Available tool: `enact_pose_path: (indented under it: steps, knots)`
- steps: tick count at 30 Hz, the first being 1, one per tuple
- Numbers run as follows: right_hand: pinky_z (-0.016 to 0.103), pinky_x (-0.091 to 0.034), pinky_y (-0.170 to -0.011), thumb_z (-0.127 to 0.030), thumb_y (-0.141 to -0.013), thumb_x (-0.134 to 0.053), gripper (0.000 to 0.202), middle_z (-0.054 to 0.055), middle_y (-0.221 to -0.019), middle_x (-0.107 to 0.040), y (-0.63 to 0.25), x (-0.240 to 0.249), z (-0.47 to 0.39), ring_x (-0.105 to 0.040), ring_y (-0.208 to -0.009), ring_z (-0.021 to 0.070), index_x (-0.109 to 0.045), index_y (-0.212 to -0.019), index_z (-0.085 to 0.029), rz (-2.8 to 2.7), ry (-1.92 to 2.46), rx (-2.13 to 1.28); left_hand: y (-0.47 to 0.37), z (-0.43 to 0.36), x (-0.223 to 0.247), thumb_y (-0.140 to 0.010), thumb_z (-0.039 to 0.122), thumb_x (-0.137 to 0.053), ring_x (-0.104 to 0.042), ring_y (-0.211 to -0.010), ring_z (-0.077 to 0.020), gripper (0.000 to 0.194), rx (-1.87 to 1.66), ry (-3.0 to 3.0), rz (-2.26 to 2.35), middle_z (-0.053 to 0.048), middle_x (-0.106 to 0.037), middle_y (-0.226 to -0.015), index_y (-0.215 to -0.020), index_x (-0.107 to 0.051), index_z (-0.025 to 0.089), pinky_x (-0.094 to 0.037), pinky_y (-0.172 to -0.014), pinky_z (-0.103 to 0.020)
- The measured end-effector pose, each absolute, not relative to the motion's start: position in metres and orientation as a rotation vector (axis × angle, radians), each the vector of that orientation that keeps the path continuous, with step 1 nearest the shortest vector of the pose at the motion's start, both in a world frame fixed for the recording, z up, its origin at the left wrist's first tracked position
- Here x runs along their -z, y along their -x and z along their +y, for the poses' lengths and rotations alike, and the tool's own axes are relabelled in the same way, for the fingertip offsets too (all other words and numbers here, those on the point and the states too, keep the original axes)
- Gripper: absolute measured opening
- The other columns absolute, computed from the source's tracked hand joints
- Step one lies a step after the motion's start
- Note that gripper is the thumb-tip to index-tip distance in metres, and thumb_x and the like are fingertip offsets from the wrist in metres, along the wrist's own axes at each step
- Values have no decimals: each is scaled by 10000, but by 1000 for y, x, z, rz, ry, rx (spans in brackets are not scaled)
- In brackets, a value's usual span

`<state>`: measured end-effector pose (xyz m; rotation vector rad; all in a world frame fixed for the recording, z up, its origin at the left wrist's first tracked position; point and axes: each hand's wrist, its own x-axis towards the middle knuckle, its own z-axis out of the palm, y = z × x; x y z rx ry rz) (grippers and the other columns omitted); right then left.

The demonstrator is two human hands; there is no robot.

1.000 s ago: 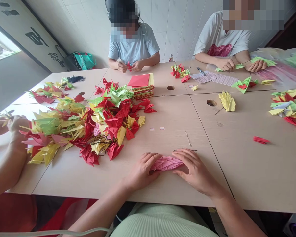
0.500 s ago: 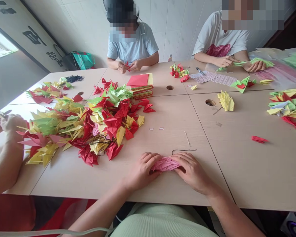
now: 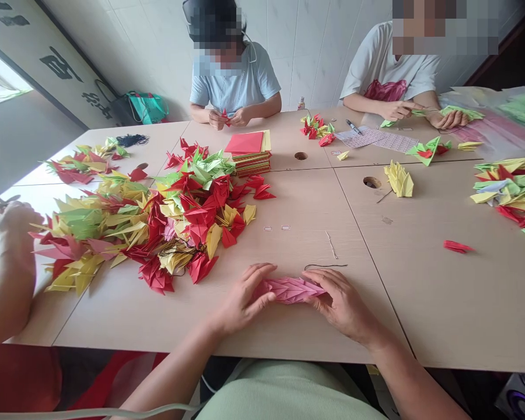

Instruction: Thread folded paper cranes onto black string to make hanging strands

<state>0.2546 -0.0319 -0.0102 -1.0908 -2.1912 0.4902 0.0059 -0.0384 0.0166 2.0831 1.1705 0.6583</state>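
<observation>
A row of nested pink folded paper cranes (image 3: 291,290) lies on the table in front of me. Around its left end my left hand (image 3: 247,297) is spread, thumb and fingers apart, with the palm side close to the paper. My right hand (image 3: 339,303) grips the right end, fingertips on top and thumb along the near side. Just beyond the row are a dark thread (image 3: 326,266) and a pale twisted string (image 3: 331,245).
A heap of coloured folded cranes (image 3: 201,204) spreads at left, before a stack of square paper (image 3: 250,153). Yellow folded paper (image 3: 399,179) and a red piece (image 3: 457,247) lie right. Two co-workers sit opposite; another person's hands (image 3: 15,217) work at far left.
My left hand has loosened and slid left, its thumb now away from the paper. More of the pink row shows, and it looks longer. My right hand stays at its end.
</observation>
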Motion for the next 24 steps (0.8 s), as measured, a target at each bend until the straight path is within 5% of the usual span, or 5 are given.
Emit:
enact_pose_path:
  steps: [6,17,24]
  knots:
    - [416,-532,-848,-349,-907,-521,303,112,-1056,-667,-256,9,-31,-613,-1004,240,-585,-1140,-166,-2185,1182,-491,8,-33,-17,-866,274,-566,-502,-1157,-236,424,-510,-2188,1277,-108,-568,-1238,-1276,-488,200,-459,-961,-396]
    - [423,-506,-835,-226,-902,-531,81,98,-1045,-609,-249,6,-34,-576,-992,241,-587,-946,-189,-2271,1244,-541,-1,-36,-17,-847,344,-599,-497,-1125,-250,228,-413,-2268,1274,-102,-567,-1218,-1021,-594,196,-458,-930,-411]
    - [373,-518,-769,-79,-875,-504,150,54,-941,-625,-245,1,-41,-595,-896,204,-519,-942,-212,-2192,1190,-716,-10,-42,-26,-821,175,-610,-578,-857,-188,103,-370,-2117,1299,-26,-636,-870,-889,-535,196,-480,-719,-295]
